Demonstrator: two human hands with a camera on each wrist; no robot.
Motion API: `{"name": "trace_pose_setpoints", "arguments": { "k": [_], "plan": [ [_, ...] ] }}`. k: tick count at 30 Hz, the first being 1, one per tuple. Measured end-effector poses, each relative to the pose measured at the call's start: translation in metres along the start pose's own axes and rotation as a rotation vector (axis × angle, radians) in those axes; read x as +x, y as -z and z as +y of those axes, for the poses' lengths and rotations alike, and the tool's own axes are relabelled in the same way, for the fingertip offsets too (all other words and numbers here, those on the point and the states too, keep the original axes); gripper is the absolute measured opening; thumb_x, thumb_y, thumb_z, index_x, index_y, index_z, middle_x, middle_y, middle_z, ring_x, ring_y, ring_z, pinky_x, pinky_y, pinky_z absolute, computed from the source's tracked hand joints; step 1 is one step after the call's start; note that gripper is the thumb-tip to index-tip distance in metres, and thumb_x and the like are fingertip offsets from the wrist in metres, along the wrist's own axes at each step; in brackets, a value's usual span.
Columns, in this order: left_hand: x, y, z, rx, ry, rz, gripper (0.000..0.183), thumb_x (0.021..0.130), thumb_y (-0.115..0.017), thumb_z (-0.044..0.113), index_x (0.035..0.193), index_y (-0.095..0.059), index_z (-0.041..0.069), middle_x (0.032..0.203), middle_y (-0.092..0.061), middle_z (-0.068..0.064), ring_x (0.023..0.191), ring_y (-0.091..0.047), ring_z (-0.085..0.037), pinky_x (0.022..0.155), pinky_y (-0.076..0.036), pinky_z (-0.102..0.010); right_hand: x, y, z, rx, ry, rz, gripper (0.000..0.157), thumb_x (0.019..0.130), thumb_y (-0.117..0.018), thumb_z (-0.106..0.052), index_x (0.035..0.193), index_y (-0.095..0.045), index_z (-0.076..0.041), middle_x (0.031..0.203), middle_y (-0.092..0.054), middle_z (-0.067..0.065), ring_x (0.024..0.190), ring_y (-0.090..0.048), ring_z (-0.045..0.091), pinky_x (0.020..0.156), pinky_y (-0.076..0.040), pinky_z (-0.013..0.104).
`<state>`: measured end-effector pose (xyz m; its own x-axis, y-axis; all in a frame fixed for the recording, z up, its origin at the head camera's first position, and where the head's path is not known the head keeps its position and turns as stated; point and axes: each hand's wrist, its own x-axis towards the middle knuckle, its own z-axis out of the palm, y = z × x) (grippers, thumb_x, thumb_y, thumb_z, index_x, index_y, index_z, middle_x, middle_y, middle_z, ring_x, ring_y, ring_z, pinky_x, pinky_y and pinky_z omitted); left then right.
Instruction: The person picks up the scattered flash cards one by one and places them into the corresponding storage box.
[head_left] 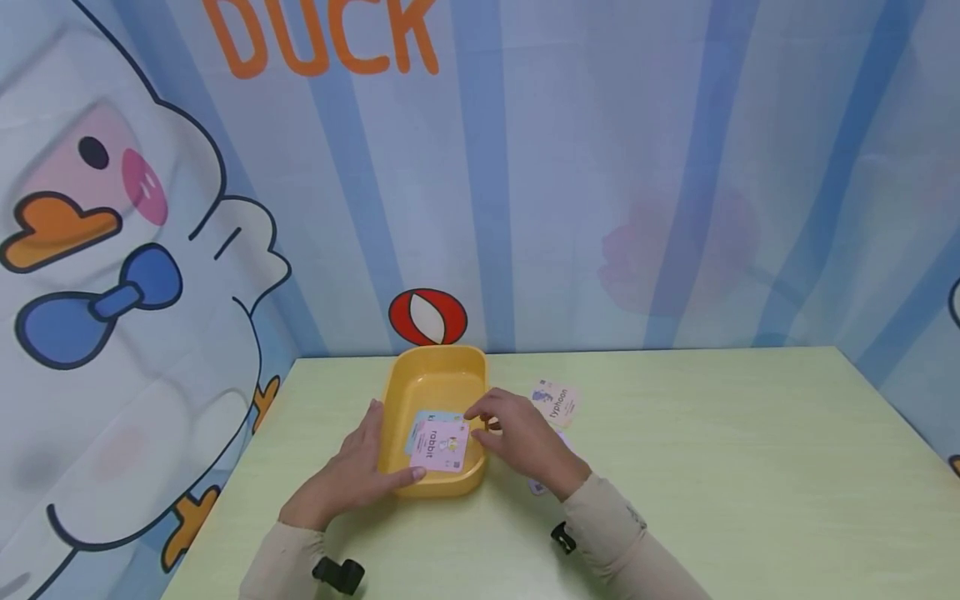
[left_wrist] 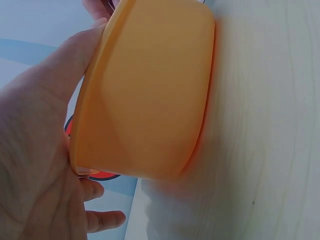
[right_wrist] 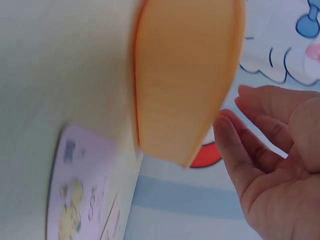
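Note:
A yellow plastic tray (head_left: pixel 438 363) stands on the table. Inside it a pink "rabbit" card (head_left: pixel 431 454) lies overlapping a light blue card (head_left: pixel 415 429), whose lettering is partly covered. My left hand (head_left: pixel 352 471) rests along the tray's left side, thumb at the near rim and fingers extended; the left wrist view shows the hand (left_wrist: pixel 37 120) against the rim. Over the right rim, my right hand (head_left: pixel 521 433) has its fingertips by the upper right corner of the rabbit card. From the right wrist, thumb and fingers of that hand (right_wrist: pixel 272 150) stand apart, with no card visible between them.
Right of the tray lies a "typhoon" card (head_left: pixel 557 402). A purple card (right_wrist: pixel 80 185) lies nearer, mostly beneath my right hand in the head view. Behind the pale table (head_left: pixel 712 467) hangs a printed duck backdrop (head_left: pixel 570 167).

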<state>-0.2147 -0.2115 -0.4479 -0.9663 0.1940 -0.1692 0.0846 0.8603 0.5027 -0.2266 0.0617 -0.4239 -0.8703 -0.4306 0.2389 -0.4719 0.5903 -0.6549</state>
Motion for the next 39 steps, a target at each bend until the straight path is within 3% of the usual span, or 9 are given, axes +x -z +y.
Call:
{"name": "trace_pose_setpoints", "arguments": {
  "k": [5,10,18,30,39],
  "plan": [
    [-0.001,0.001,0.001,0.003,-0.012,0.0,0.131,0.08,-0.068,0.072,0.162,0.008,0.004,0.17,0.005,-0.018,0.154,-0.01,-0.046,0.117,-0.024,-0.068,0.002,0.014,0.012,0.034,-0.044,0.046,0.02,0.095,-0.069,-0.006,0.115,-0.073,-0.009,0.114,-0.07,0.004,0.098,-0.069,0.017,0.086,-0.059,0.03],
    [-0.003,0.004,0.001,0.004,-0.014,0.001,0.131,0.081,-0.068,0.071,0.162,0.01,0.004,0.17,0.006,-0.018,0.154,-0.009,-0.046,0.118,-0.022,-0.067,0.004,0.027,0.022,0.011,-0.11,0.034,0.02,0.096,-0.069,-0.005,0.114,-0.073,-0.01,0.112,-0.072,0.003,0.096,-0.068,0.016,0.087,-0.058,0.034],
    [-0.003,0.004,0.0,-0.004,-0.017,0.003,0.13,0.081,-0.069,0.071,0.162,0.01,0.005,0.17,0.004,-0.019,0.154,-0.01,-0.046,0.117,-0.023,-0.068,0.002,0.041,0.042,-0.042,-0.156,-0.061,0.023,0.095,-0.068,-0.003,0.118,-0.071,-0.008,0.114,-0.071,0.008,0.099,-0.067,0.018,0.089,-0.057,0.037],
    [-0.002,0.004,0.002,-0.015,-0.002,0.001,0.135,0.077,-0.07,0.074,0.162,0.01,0.005,0.17,0.001,-0.019,0.153,-0.014,-0.046,0.116,-0.026,-0.068,-0.005,0.049,0.06,-0.155,-0.227,-0.247,0.052,0.076,-0.089,-0.009,0.125,-0.069,-0.005,0.118,-0.066,0.009,0.112,-0.062,0.026,0.101,-0.051,0.043],
    [0.001,0.001,-0.001,-0.025,-0.019,0.005,0.133,0.078,-0.07,0.074,0.162,0.008,0.007,0.17,0.002,-0.018,0.153,-0.014,-0.045,0.116,-0.027,-0.068,-0.01,0.047,0.064,-0.229,-0.232,-0.314,0.061,0.07,-0.095,-0.016,0.125,-0.07,-0.01,0.125,-0.061,0.006,0.112,-0.055,0.023,0.101,-0.049,0.042]
  ]
}}
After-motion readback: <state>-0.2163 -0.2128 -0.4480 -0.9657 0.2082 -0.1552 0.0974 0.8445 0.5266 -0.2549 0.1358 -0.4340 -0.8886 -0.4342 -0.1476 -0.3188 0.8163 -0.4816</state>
